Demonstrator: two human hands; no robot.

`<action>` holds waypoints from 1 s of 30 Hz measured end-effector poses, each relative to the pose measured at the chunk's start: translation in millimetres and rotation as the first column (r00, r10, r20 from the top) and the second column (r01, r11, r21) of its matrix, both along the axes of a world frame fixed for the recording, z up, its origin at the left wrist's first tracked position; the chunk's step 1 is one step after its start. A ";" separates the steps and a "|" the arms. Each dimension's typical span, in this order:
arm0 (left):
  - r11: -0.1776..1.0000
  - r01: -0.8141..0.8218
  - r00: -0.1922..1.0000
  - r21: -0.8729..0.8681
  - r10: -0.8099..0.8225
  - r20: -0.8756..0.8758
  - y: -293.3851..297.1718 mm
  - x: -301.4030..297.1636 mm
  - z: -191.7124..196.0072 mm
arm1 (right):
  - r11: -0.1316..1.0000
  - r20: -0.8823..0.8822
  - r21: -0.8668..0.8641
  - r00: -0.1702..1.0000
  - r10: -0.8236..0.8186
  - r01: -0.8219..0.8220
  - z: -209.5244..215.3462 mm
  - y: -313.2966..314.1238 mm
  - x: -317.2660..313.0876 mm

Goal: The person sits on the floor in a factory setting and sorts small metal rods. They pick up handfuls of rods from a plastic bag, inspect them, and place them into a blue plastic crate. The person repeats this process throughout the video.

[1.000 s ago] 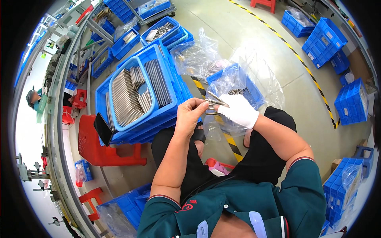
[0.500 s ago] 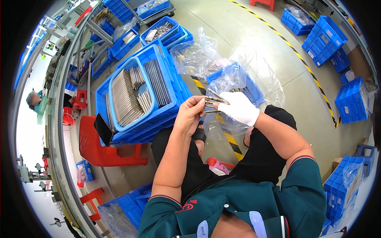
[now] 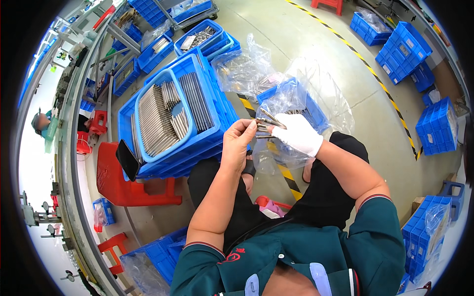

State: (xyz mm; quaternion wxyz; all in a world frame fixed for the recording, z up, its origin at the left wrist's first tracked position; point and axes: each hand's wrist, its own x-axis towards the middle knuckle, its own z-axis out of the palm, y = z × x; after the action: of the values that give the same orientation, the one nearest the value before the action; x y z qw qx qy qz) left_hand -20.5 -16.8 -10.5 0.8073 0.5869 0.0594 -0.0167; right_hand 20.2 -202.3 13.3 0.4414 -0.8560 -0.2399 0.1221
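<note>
Several slim metal rods (image 3: 267, 118) fan out from my right hand (image 3: 299, 136), which wears a white glove with bare fingertips and is closed round them. My bare left hand (image 3: 237, 140) meets it from the left, thumb and forefinger pinched at the end of one rod. Both hands are above my knees, at the near side of a small blue crate (image 3: 308, 106) lined with clear plastic, where more metal rods (image 3: 295, 112) lie. To the left, a light-blue tray (image 3: 168, 153) holds neat rows of metal rods (image 3: 157, 118) and rests on a stack of blue crates (image 3: 224, 121).
A dark flat device (image 3: 128, 160) leans at the stack's near left corner, beside a red stool (image 3: 116, 180). Clear plastic bags (image 3: 244, 64) spread beyond my hands. Blue crates (image 3: 402, 52) line the right side; a metal-framed bench (image 3: 74, 163) runs along the left, with another person (image 3: 44, 123) behind it.
My left thumb and forefinger have shifted slightly on the rod ends, and the rods in my right hand sit at a slightly different angle. Otherwise, both hands stay in place.
</note>
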 end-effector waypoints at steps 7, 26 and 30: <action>0.970 0.020 1.000 0.243 -0.024 0.010 6.0 1.6 1.3 | 0.999 -0.129 0.019 0.991 0.038 -0.036 -1.2 0.1 2.1; 0.991 0.107 0.994 0.077 -0.106 -0.012 12.5 5.0 1.9 | 0.985 -0.122 -0.037 0.979 0.163 -0.168 4.4 -11.4 3.5; 0.987 0.143 0.990 0.073 -0.141 -0.029 14.8 4.9 6.9 | 0.985 -0.110 -0.026 0.980 0.167 -0.171 3.0 -11.1 1.5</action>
State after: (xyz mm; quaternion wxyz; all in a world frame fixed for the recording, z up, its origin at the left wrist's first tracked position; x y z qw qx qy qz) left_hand -15.7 -2.1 -3.6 0.7807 0.6192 0.0277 -0.0791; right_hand 21.7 -213.4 16.4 0.4265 -0.8323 -0.2856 0.2092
